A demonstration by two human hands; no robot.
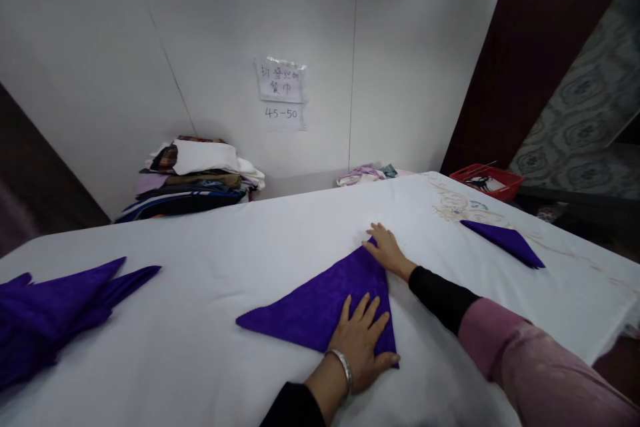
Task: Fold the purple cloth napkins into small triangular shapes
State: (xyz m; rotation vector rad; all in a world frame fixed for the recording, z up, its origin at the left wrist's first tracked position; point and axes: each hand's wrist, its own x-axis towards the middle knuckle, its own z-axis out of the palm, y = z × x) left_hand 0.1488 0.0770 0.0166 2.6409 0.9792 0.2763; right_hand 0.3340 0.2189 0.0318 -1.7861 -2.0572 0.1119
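A purple cloth napkin (305, 310), folded into a triangle, lies flat on the white tablecloth (200, 347) in front of me. My left hand (357, 343), with a silver bangle at the wrist, presses on its near right part, fingers spread and thumb by the near corner. At the far corner rests my right hand (385, 248), fingers stretched out over the napkin's tip and the tablecloth beside it. Neither hand grips the fabric. The part of the napkin under my left palm is hidden.
Crumpled purple napkins (60, 313) lie at the left, and a narrow folded purple napkin (504, 241) at the right. Behind the table are a clothes pile (200, 173), a smaller fabric heap (367, 175) and a red basket (507, 187). A paper sign (283, 83) hangs on the wall.
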